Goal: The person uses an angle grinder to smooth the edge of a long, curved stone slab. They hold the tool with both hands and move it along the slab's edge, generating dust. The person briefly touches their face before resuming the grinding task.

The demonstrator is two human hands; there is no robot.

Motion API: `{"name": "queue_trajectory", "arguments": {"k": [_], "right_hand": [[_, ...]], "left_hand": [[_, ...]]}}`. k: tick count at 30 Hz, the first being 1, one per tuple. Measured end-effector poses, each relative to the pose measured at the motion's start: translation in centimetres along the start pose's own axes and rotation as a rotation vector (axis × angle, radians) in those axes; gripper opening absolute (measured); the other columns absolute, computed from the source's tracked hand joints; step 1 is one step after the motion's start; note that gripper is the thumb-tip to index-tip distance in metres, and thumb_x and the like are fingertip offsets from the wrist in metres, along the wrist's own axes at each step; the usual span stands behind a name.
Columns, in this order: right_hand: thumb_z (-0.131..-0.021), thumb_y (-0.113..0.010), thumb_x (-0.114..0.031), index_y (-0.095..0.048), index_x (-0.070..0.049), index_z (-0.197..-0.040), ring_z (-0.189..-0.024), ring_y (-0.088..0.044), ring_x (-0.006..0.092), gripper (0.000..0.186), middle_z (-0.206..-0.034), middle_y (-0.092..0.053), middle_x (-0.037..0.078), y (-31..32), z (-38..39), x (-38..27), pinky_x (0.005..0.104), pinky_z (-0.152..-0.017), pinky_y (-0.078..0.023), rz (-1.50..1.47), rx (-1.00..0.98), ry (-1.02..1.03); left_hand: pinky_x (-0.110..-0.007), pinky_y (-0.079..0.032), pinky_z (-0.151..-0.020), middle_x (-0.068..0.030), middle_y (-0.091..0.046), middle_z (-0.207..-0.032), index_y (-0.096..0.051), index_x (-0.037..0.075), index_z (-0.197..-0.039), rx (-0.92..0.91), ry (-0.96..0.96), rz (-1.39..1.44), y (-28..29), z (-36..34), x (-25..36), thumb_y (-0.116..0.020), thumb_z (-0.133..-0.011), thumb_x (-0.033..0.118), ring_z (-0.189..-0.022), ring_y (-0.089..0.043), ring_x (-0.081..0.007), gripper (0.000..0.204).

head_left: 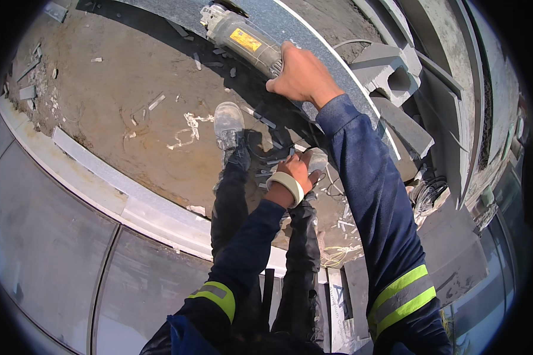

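Observation:
My right hand grips the back end of a dusty grey angle grinder with a yellow label, at the edge of a grey speckled stone slab. My left hand is lower, in front of my right shoe, with its fingers curled over something dark that I cannot make out; small grey offcuts and cable lie around it. A cream roll of tape rings my left wrist. My left shoe rests on the dirty ground.
Cut stone blocks and upright slabs crowd the right, with coiled cable below them. A pale stone curb curves along the left beside grey panels. Scraps litter the dirt.

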State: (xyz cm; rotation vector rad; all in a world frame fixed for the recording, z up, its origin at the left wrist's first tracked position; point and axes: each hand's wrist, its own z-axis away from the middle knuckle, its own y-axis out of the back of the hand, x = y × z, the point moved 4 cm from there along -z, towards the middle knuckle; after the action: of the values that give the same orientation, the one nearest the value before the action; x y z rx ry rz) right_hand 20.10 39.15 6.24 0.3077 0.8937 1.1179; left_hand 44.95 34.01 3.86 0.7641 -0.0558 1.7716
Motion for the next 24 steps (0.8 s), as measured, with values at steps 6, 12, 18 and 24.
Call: {"name": "queue_trajectory", "arguments": {"k": [6,12,18,24], "right_hand": [[-0.072,-0.085,-0.025,-0.067,0.006,-0.122,-0.107,-0.075,0.047,0.061,-0.111,-0.075,0.032,0.0,-1.6,-1.0,0.0503,-0.094,-0.061,0.003,0.005,-0.007],[-0.072,-0.085,-0.026,-0.064,0.008,-0.121,-0.104,-0.074,0.0483,0.063,-0.107,-0.075,0.032,0.1,2.0,0.6,0.0509,-0.092,-0.06,0.004,-0.011,-0.013],[-0.073,-0.086,-0.029,-0.062,0.01,-0.115,-0.1,-0.073,0.0502,0.062,-0.102,-0.074,0.033,-0.4,1.9,1.2,0.0522,-0.089,-0.059,-0.007,0.022,0.014],[-0.073,-0.086,-0.03,-0.065,0.008,-0.118,-0.102,-0.074,0.0491,0.063,-0.105,-0.075,0.032,-0.8,-1.0,0.0,0.0506,-0.092,-0.06,0.008,0.06,0.05]], "left_hand": [[-0.054,-0.05,-0.107,-0.0226,-0.062,-0.142,-0.048,0.007,-0.157,0.076,-0.102,0.032,-0.7,-0.4,-0.7,-0.061,-0.103,0.054,-0.129,-0.063,-0.0411,0.072],[-0.056,-0.05,-0.107,-0.0234,-0.063,-0.139,-0.05,0.009,-0.155,0.053,-0.005,0.022,-0.1,-0.2,-0.2,-0.065,-0.102,0.051,-0.129,-0.063,-0.0418,0.07],[-0.056,-0.05,-0.106,-0.024,-0.064,-0.138,-0.051,0.008,-0.154,0.055,-0.02,0.023,-0.1,-0.2,0.0,-0.065,-0.101,0.05,-0.128,-0.063,-0.0421,0.069],[-0.053,-0.052,-0.103,-0.0234,-0.064,-0.14,-0.051,0.004,-0.153,0.077,-0.106,-0.016,-1.2,-0.1,-0.2,-0.063,-0.102,0.05,-0.124,-0.066,-0.0421,0.07]]}}
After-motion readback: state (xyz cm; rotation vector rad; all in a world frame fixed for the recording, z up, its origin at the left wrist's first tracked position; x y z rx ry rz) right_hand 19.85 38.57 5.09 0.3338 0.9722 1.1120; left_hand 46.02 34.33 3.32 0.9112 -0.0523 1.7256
